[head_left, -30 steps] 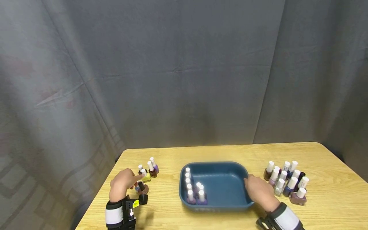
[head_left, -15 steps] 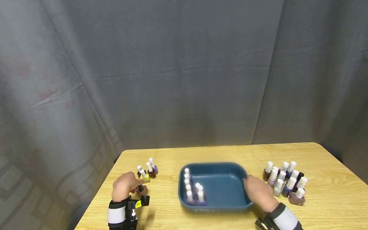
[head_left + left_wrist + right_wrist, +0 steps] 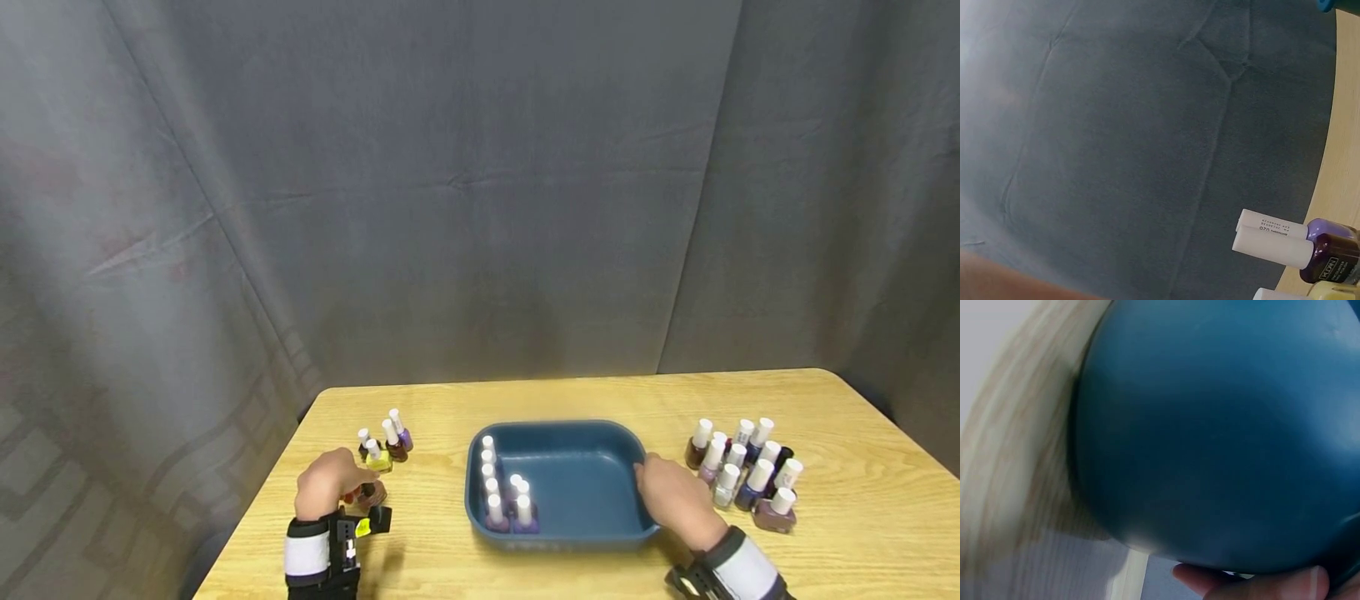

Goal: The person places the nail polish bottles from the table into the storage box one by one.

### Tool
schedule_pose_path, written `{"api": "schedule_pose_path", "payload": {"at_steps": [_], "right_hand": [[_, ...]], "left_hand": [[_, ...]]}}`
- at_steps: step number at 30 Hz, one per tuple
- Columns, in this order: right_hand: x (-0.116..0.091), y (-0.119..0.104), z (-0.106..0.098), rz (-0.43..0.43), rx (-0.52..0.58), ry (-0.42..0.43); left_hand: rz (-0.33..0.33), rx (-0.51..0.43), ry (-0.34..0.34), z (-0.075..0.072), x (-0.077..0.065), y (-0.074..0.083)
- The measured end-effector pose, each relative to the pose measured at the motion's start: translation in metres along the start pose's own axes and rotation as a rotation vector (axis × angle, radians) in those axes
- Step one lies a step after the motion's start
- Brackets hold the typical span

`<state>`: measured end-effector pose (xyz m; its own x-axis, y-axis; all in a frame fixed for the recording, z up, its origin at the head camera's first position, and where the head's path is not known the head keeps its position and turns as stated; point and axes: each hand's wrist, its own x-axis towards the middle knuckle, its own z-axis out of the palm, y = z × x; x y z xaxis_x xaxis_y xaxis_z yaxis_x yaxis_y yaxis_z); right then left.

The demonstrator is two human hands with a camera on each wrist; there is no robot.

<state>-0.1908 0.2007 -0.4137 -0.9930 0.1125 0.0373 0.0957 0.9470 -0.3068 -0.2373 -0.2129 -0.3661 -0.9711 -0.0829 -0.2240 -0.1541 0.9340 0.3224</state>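
Black-capped bottle (image 3: 376, 497) sat on the desk (image 3: 427, 567) at left, by the left hand (image 3: 327, 483); whether those fingers held it, I couldn't tell. Probably light, slick, breakable, it suited a cap pinch. Right hand (image 3: 675, 500) fingers gripped the tray's (image 3: 592, 496) right rim.

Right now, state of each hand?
Left hand: beside the black-capped bottle; open or holding, cannot tell, fingers mostly hidden.
Right hand: closed, holding the blue tray by its rim.
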Motion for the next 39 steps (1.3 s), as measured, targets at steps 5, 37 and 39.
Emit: {"api": "schedule_pose_path", "payload": {"at_steps": [5,37,39], "right_hand": [[0.001,0.0,0.0,0.007,-0.006,-0.009],[-0.001,-0.001,-0.002,-0.001,-0.004,-0.001],[-0.001,-0.001,-0.002,-0.003,-0.004,0.001]], "left_hand": [[0.016,-0.013,0.026,0.001,0.001,-0.001],[0.162,-0.065,0.23,-0.012,-0.005,0.022],[0.18,-0.08,0.28,-0.014,-0.008,0.026]]}}
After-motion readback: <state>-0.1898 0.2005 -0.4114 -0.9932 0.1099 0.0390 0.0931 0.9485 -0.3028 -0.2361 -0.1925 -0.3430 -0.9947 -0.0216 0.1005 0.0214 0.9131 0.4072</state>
